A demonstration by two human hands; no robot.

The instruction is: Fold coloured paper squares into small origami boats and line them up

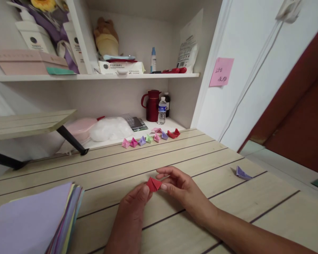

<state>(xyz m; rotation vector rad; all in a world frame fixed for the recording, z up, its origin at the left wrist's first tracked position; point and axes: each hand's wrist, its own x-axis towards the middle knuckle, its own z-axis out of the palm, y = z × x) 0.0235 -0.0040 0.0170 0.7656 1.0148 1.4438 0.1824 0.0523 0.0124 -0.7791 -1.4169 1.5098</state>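
The red paper [154,184], folded to a pointed shape with a crease down its face, is held between the two hands just above the bench [108,183], near its middle. The left hand [132,210] pinches its left corner, thumb on the near side. The right hand [184,185] has its thumb against the right corner, its forefinger reaching out above; whether a finger behind closes on the paper cannot be told.

To work the folds well, I would let the left pinch be the anchor and the right fingertips do the shaping. Light, even pressure at the corners should suit so small a piece; squeezing could crush the points, and uneven pulling could skew the crease or tear it.

To the right lies a purple shape [243,173], well apart; at the left, a stack of sheets [29,218]. Beyond the hands, a row of folded shapes [149,139] lines the far edge, with the jug [152,107] and bottle [162,112] behind.
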